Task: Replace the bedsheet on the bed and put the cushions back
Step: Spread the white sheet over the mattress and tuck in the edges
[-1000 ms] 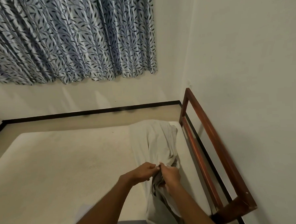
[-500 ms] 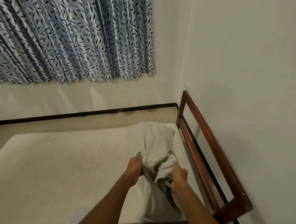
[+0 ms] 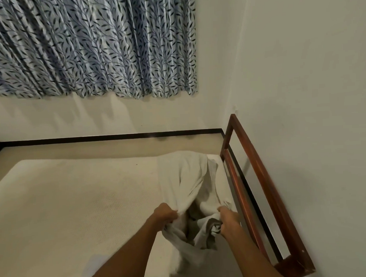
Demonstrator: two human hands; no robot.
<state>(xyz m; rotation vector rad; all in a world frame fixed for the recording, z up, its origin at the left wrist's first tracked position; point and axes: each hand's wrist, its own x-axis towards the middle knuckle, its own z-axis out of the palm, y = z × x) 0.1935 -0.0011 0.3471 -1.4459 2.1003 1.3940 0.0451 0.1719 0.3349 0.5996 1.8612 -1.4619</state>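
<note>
Both hands are on the bedsheet [image 3: 186, 176]. The left hand [image 3: 165, 215] is closed tight, fingers curled round a fold on the sheet's left side. The right hand [image 3: 229, 221] is clenched just as firmly on a crumpled wad on the right side, knuckles toward the camera. The two hands sit apart, and the cloth between them gapes into a shadowed pocket.

The pale sheet lies bunched in a long strip down the right side of the bare mattress [image 3: 75, 197], just beside the wooden rail [image 3: 262, 176] of the bed. It runs from the far corner to the near edge, where it spills over below the hands. The rest of the mattress shows its dotted cream surface uncovered. A blue leaf-patterned curtain [image 3: 88, 48] hangs on the far wall above the bed.

A second ago the two hands were pressed together, fingertips meeting on one gathered point of the sheet. Half a second ago they had begun to part. Now they are wider still, and the bundle has been pulled open between them, while the far end of the sheet stays where it was.
</note>
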